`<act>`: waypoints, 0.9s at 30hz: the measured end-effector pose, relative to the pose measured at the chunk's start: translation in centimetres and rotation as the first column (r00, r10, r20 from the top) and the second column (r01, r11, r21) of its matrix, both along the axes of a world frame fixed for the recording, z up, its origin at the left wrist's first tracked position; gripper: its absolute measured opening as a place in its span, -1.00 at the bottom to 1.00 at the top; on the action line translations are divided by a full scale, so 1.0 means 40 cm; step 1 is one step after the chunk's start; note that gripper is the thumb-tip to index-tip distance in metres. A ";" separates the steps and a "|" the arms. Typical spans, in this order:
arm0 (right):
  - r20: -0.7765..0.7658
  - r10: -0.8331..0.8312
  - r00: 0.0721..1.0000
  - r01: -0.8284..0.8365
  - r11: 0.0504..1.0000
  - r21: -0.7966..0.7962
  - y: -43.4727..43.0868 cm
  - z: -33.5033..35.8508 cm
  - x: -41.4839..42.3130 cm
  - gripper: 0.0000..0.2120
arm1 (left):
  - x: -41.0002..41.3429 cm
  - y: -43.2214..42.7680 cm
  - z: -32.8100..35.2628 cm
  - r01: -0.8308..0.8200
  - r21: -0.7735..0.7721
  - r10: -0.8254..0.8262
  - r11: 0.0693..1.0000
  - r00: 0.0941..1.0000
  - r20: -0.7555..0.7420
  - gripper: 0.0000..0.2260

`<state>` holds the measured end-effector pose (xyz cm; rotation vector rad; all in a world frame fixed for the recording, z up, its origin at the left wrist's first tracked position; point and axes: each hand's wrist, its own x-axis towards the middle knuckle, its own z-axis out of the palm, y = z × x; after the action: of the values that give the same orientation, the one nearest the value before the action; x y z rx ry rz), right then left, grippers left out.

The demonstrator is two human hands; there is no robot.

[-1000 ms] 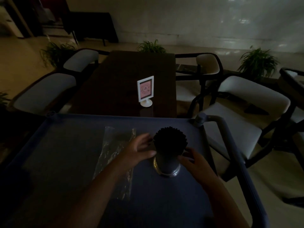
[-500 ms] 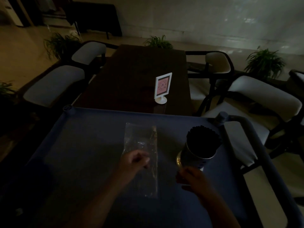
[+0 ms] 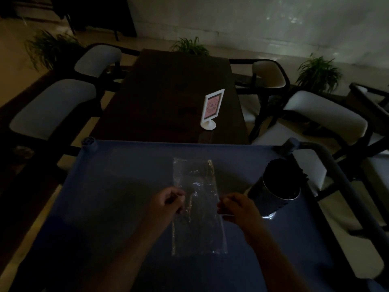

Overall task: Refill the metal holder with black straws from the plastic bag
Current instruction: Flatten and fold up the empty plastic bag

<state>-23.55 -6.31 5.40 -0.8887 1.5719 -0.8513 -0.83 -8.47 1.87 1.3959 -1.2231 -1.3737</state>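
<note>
On the cart (image 3: 105,186), the bag (image 3: 197,228) lies flat between your left hand (image 3: 168,202) and right hand (image 3: 240,207), each grip pinching a side edge; tug unevenly and it may tear. The holder (image 3: 271,199), packed with straws (image 3: 284,178), stands just beside your right hand, where a careless elbow could topple it.

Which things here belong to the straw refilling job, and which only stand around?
For the job: plastic bag, metal holder, black straws, left hand, right hand.
Only around: white sign, dark table, chairs, potted plants, blue cart.
</note>
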 end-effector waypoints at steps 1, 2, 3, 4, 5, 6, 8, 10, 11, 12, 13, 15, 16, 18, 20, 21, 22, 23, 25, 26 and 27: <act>-0.011 -0.001 1.000 0.001 1.000 0.005 -0.006 -0.004 0.001 -0.88 | 0.005 -0.001 -0.002 0.001 0.006 -0.001 1.000 1.000 0.009 -0.82; -0.022 0.001 1.000 -0.001 1.000 0.009 -0.015 -0.011 0.000 -0.88 | 0.009 -0.002 -0.006 0.004 0.010 -0.004 1.000 1.000 0.017 -0.85; -0.031 0.000 1.000 0.000 1.000 0.013 -0.022 -0.020 -0.002 -0.88 | 0.011 -0.004 -0.010 0.012 0.016 -0.012 1.000 0.999 0.032 -0.87; -0.043 0.002 0.999 -0.001 1.000 0.020 -0.030 -0.030 -0.004 -0.89 | 0.012 -0.006 -0.014 0.022 0.026 -0.023 0.999 0.998 0.054 -0.89; -0.060 0.011 0.998 -0.009 0.999 0.032 -0.039 -0.042 -0.005 -0.90 | 0.011 -0.010 -0.019 0.023 0.039 -0.026 0.999 0.997 0.077 -0.90; -0.082 0.025 0.996 -0.021 0.999 0.048 -0.047 -0.056 -0.007 -0.91 | 0.011 -0.015 -0.024 0.019 0.055 -0.025 0.998 0.995 0.101 -0.92; -0.135 0.057 0.989 -0.045 0.995 0.085 -0.070 -0.090 -0.015 -0.93 | 0.008 -0.030 -0.040 0.023 0.088 -0.038 0.996 0.984 0.175 -0.93; -0.169 0.060 0.984 -0.039 0.991 0.126 -0.096 -0.123 -0.025 -0.94 | 0.007 -0.048 -0.058 0.037 0.123 -0.065 0.992 0.971 0.232 -0.91; -0.184 0.057 0.981 -0.030 0.989 0.147 -0.109 -0.138 -0.030 -0.93 | 0.007 -0.057 -0.068 0.033 0.133 -0.066 0.991 0.965 0.253 -0.88; -0.208 0.062 0.976 -0.028 0.986 0.162 -0.120 -0.151 -0.035 -0.93 | 0.007 -0.065 -0.079 0.021 0.137 -0.058 0.990 0.959 0.277 -0.86; -0.240 0.073 0.968 -0.032 0.985 0.172 -0.129 -0.164 -0.041 -0.92 | 0.007 -0.071 -0.090 -0.004 0.145 -0.040 0.989 0.953 0.301 -0.86; -0.314 0.086 0.945 -0.034 0.985 0.167 -0.141 -0.187 -0.051 -0.87 | 0.008 -0.080 -0.106 -0.093 0.179 0.031 0.979 0.945 0.326 -0.81; -0.367 0.100 0.925 -0.044 0.987 0.156 -0.144 -0.195 -0.055 -0.85 | 0.009 -0.082 -0.111 -0.143 0.195 0.067 0.970 0.934 0.351 -0.66; -0.463 0.128 0.877 -0.075 0.989 0.131 -0.145 -0.207 -0.059 -0.80 | 0.009 -0.085 -0.119 -0.222 0.188 0.131 0.957 0.906 0.402 -0.40; -0.498 0.156 0.853 -0.095 0.985 0.145 -0.143 -0.217 -0.054 -0.81 | 0.006 -0.083 -0.128 -0.257 0.183 0.154 0.949 0.883 0.443 -0.32; -0.516 0.179 0.838 -0.104 0.980 0.170 -0.141 -0.219 -0.049 -0.82 | 0.001 -0.082 -0.133 -0.261 0.195 0.147 0.945 0.875 0.461 -0.36; -0.541 0.206 0.815 -0.116 0.974 0.197 -0.138 -0.221 -0.044 -0.82 | -0.005 -0.081 -0.137 -0.251 0.210 0.121 0.945 0.864 0.488 -0.48; -0.567 0.234 0.790 -0.130 0.967 0.217 -0.137 -0.223 -0.037 -0.81 | -0.011 -0.081 -0.141 -0.230 0.220 0.082 0.948 0.845 0.529 -0.64; -0.607 0.276 0.745 -0.160 0.958 0.239 -0.134 -0.228 -0.024 -0.82 | -0.022 -0.083 -0.145 -0.172 0.249 -0.018 0.953 0.790 0.613 -0.82; -0.623 0.296 0.724 -0.175 0.953 0.249 -0.133 -0.229 -0.018 -0.83 | -0.027 -0.083 -0.146 -0.138 0.272 -0.074 0.952 0.760 0.646 -0.83; -0.634 0.317 0.706 -0.187 0.946 0.265 -0.134 -0.231 -0.013 -0.86 | -0.032 -0.085 -0.147 -0.110 0.292 -0.124 0.950 0.726 0.677 -0.84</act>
<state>-24.07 -11.67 -3.83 -1.3350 2.0359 -0.1587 -2.12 -11.89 -4.02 2.2733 -1.5050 -1.0967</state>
